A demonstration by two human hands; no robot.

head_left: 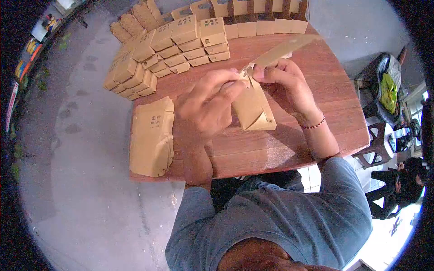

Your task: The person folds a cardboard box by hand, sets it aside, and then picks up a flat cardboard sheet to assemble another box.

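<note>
Red-brown table (pixel 341 101), one carton (pixel 254 108) pinched at its far end

Stacked printed boxes (pixel 178 45) crowd the table's far left, and a row of open boxes (pixel 271 22) lines its far edge; a pile of flat cardboard (pixel 153 135) lies near the left front corner, just beside the left forearm. I have the carton near the middle of the view, between the left hand (pixel 205 103) and the right hand (pixel 289 81).

What I'm reading is how it lies from the grip. Both hands work at one end: the left fingertips pinch the folded edge on the left, while the right thumb and fingers pinch close by, where a long flap (pixel 285 50) begins. From that pinch, the carton's long axis runs back toward the blue-grey shirt (pixel 275 217), slanting a little to the right. The flap points the opposite way, off to the far right, its tip blurred.

So I'd judge the right hand the nearer one for the flap, and the left the nearer one for steadying the carton's left side. The near end, with its slit and folded corner, is free of both hands. I can't tell whether it touches the tabletop or hangs just above it.
</note>
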